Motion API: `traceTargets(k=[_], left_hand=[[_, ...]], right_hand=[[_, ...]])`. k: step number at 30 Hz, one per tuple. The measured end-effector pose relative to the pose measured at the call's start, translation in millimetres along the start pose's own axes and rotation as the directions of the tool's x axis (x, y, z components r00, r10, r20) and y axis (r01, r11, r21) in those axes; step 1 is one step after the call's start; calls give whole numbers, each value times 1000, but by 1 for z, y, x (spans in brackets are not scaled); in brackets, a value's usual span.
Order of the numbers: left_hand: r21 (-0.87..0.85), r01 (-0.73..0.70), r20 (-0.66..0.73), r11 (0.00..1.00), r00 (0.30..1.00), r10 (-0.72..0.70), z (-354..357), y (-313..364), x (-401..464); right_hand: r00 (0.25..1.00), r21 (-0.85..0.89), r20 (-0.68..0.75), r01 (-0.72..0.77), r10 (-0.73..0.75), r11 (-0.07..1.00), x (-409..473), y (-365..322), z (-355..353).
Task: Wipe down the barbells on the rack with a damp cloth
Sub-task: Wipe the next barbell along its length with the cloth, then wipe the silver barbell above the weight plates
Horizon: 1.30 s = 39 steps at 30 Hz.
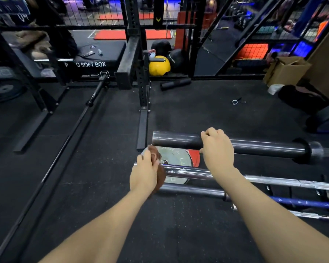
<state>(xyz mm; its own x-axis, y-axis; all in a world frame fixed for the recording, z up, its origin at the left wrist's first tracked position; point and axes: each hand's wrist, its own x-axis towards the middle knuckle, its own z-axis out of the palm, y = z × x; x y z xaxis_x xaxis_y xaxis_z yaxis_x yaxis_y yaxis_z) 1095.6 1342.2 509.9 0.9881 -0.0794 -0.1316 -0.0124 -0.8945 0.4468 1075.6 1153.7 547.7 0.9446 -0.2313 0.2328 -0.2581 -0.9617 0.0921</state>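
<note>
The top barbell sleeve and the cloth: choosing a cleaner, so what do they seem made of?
Top barbell sleeve: apparently steel, dark and smooth, with a bright glare streak along it. Cloth, gripped by the left hand: brown, soft, crumpled fabric; exact fibre unclear.

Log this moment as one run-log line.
left hand: holds brown cloth at chrome barbell sleeve end | right hand: grips dark steel barbell sleeve | step: wiping

We're in a gym, no question: black speckled rubber flooring (188, 111) underfoot, a black steel squat rack upright (143, 88) bolted down, steel barbells stacked horizontally (264, 145) at the right edge. Along the far edge, a yellow medicine ball (159, 67), a black padded box lettered "SOFT BOX" (95, 59), and wire-mesh partitions (95, 14) behind.
</note>
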Motion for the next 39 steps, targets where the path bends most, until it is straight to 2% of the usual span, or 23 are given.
traceTargets(k=[4, 8, 10, 12, 19, 23, 26, 29, 36, 39], left_hand=[[-95, -98, 161, 991, 980, 113, 9, 5, -22], [-211, -114, 202, 971, 967, 157, 10, 22, -28], [-281, -136, 216, 950, 956, 201, 16, 34, -29], [-320, -145, 232, 936, 946, 226, 21, 47, -33], [-321, -256, 204, 912, 921, 331, 44, 93, -50], [-375, -270, 163, 887, 923, 350, 68, 116, -59], [-410, -260, 121, 875, 935, 334, 92, 137, -65], [-398, -222, 76, 890, 959, 273, 118, 160, -74], [-463, -186, -78, 867, 982, 169, 179, 183, -97], [-491, -147, -62, 858, 989, 134, 202, 169, -105]], right_hand=[[999, 89, -4, 44, -44, 995, -3, 6, -3], [1000, 223, 4, -16, 16, 975, -29, 14, -12], [998, 244, 52, -58, 47, 968, -47, 20, -18], [985, 257, 160, -107, 67, 960, -63, 28, -20], [939, 312, 305, -256, 159, 915, -97, 69, -14], [919, 462, 373, -306, 130, 833, -98, 98, 0], [908, 577, 412, -324, 76, 750, -95, 123, 14], [912, 647, 410, -278, -17, 710, -96, 155, 26], [886, 698, 419, -173, -200, 695, -120, 202, 66], [864, 684, 454, -180, -219, 707, -133, 201, 85]])
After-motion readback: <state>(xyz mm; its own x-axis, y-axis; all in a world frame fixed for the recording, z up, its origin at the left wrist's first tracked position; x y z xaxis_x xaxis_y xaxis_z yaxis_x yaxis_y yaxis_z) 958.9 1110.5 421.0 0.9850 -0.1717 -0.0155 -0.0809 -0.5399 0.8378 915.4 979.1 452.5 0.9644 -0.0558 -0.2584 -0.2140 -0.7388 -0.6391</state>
